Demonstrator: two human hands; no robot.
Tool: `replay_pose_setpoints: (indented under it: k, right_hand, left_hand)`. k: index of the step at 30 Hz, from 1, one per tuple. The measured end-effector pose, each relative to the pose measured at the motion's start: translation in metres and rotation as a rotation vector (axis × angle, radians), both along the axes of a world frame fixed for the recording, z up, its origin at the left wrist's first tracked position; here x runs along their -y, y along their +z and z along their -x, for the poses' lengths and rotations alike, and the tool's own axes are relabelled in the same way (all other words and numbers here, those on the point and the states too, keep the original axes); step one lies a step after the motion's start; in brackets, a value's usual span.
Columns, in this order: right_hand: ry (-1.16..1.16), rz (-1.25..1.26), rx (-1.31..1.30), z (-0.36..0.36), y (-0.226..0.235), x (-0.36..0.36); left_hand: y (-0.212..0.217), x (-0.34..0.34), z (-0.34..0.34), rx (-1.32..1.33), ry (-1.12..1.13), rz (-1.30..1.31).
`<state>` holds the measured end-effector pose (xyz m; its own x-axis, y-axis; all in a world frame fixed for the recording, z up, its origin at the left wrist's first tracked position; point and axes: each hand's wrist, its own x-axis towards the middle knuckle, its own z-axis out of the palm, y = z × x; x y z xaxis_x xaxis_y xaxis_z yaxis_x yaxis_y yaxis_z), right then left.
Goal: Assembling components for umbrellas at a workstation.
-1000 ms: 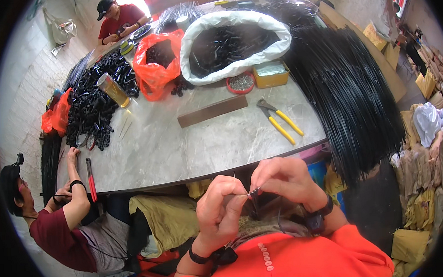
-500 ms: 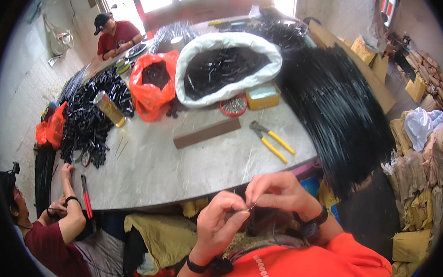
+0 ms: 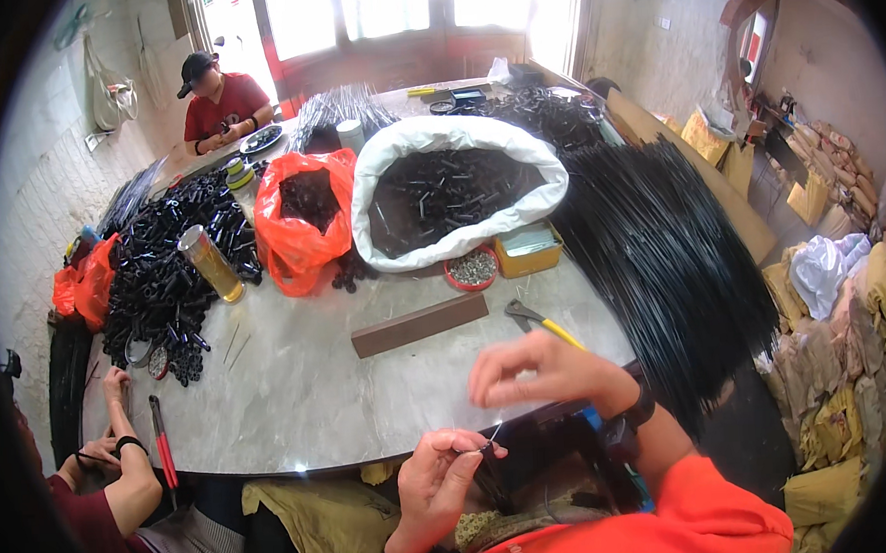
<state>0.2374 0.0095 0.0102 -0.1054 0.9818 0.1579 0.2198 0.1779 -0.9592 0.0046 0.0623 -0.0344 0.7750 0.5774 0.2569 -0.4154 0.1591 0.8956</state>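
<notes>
My left hand (image 3: 442, 482) is closed near the table's front edge, thumb and fingertips pinching a small dark piece with a thin, shiny wire (image 3: 496, 432) sticking up from it. Most of that piece is hidden by the fingers. Above and to the right, my right hand (image 3: 548, 373) hovers over the edge, slightly blurred, with thumb and fingers apart and nothing visible in them. Just beyond it lie cutting pliers (image 3: 549, 329) with yellow handles, partly covered by the hand. A brown bar (image 3: 421, 325) rests on the tabletop to their left.
A white sack (image 3: 456, 134) of black pieces, an orange-red bag (image 3: 302, 269), a red dish (image 3: 471, 268) of small metal parts and a yellow box (image 3: 529, 249) stand farther back. Black rods (image 3: 668, 275) cover the right side. Co-workers sit at left and far left.
My right hand has left my left hand and moved up toward the pliers, its fingers parting. My left hand keeps its pinch, a little lower. The whole view has shifted.
</notes>
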Motion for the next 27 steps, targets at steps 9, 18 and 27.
replay_pose_setpoints:
  k: [9, 18, 27]
  right_hand:
    - [-0.706, -0.093, 0.375, -0.079, -0.004, -0.070]
    - [-0.644, -0.072, 0.701, -0.092, -0.008, -0.125]
    - [-0.519, -0.081, 0.877, -0.090, -0.025, -0.188]
  left_hand:
    - [-0.009, -0.021, 0.001, 0.031, -0.001, 0.061]
    - [-0.011, -0.028, 0.005, -0.041, -0.009, 0.011]
    - [-0.015, -0.033, 0.007, 0.002, -0.057, 0.029]
